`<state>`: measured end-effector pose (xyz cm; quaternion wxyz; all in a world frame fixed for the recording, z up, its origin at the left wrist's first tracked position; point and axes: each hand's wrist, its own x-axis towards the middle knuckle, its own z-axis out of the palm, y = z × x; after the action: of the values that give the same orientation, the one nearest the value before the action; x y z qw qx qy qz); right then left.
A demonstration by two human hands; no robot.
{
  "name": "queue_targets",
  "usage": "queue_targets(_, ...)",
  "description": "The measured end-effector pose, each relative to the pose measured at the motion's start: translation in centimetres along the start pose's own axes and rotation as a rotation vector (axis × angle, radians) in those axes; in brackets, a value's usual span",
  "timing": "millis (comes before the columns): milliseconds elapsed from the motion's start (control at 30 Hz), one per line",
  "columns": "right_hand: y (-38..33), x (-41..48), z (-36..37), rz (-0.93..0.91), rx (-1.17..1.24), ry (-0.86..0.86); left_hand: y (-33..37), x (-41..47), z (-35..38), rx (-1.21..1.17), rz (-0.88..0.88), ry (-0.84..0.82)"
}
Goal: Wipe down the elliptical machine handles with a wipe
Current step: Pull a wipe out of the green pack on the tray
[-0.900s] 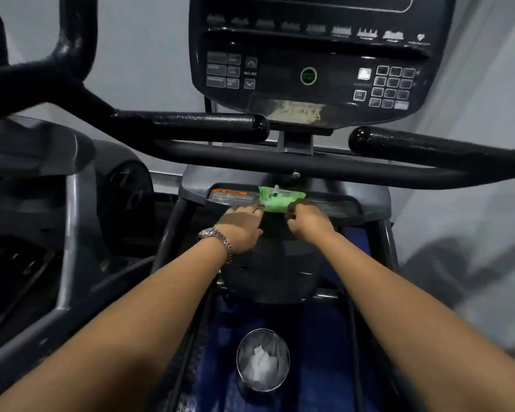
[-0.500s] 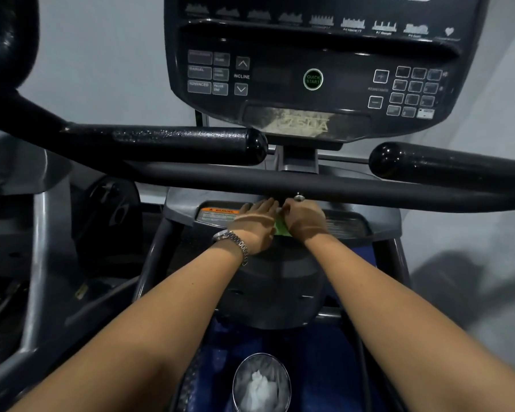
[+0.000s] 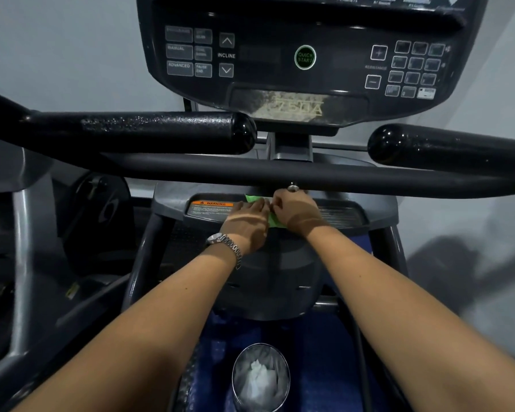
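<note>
Left hand [image 3: 246, 223], right hand [image 3: 298, 214] on green packet [image 3: 273, 222]

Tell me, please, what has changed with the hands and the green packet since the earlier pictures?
Both hands slid forward over the green packet and closed together: the left hand now lies on it, the right hand pinches at it, and little green shows. The packet stayed on the ledge; the bin stayed below.
</note>
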<state>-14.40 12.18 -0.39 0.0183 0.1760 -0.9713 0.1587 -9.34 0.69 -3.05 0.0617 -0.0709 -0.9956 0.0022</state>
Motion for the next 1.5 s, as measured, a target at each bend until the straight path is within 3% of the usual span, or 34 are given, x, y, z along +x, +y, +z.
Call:
queue_targets(433,-0.5,-0.6,1.2,-0.037,0.018,0.138,-0.4,0.4,0.2,0.058,0.01,-0.042)
queue_targets(767,-0.1,-2.0,-0.4,0.073,0.271,0.223,-0.4,0.3,0.1,0.08,0.012,-0.058)
queue_targets(900,0.0,-2.3,-0.7,0.095,0.402,0.218,-0.1,-0.2,0.1,-0.012,-0.017,-0.06)
queue_targets(1033,0.3,-3.1,-0.4,0.113,0.562,0.25,0.5,-0.7,-0.1,-0.259,-0.067,-0.026)
queue_targets(1167,0.5,-5.5,0.0,0.157,0.68,0.27,2.1,-2.4,-0.7,-0.72,-0.201,0.227)
queue_targets(1333,-0.5,-9.3,-0.4,0.167,0.926,0.218,4.7,-4.5,-2.5,-1.475,-0.567,0.181)
queue_targets(1400,-0.5,-10.7,-0.3,0.191,0.945,0.197,5.6,-5.3,-3.5,-1.616,-0.657,0.183)
queue_targets(1500,-0.1,-13.1,-0.5,0.216,0.908,0.168,6.6,-7.3,-4.5,-1.721,-0.639,0.208)
